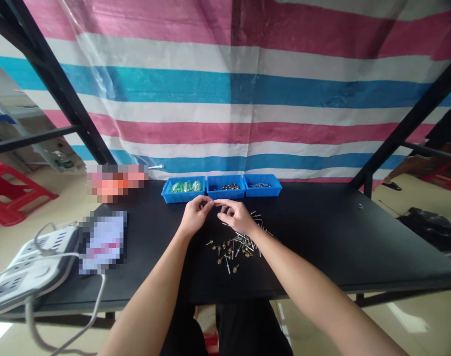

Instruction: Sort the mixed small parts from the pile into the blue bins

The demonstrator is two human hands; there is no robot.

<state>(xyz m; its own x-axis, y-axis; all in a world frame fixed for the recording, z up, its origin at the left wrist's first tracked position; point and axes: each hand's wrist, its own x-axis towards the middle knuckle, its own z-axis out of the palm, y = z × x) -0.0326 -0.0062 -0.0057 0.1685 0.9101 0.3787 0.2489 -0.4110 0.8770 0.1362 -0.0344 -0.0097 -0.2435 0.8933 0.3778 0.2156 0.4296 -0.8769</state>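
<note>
My left hand (195, 213) is held just in front of the blue bins, its thumb and forefinger pinched together. The fingertips of my right hand (238, 217) meet it there, with the forefinger stretched across and the other fingers curled. Anything between the fingertips is too small or too hidden to make out. Below my hands, a loose pile of silver pop rivets (228, 264) and brass-coloured screws (235, 268) lies on the black table (321, 237). My right wrist and forearm cover part of this pile.
Three blue bins stand in a row: the left bin (181, 197) with green-and-white packets, the middle bin (225, 194) with small brass-coloured parts, the right bin (263, 192) with rivets. At left lie a white power strip (36, 267) with cables and a blurred item (104, 240). Black posts (366, 173) flank the table.
</note>
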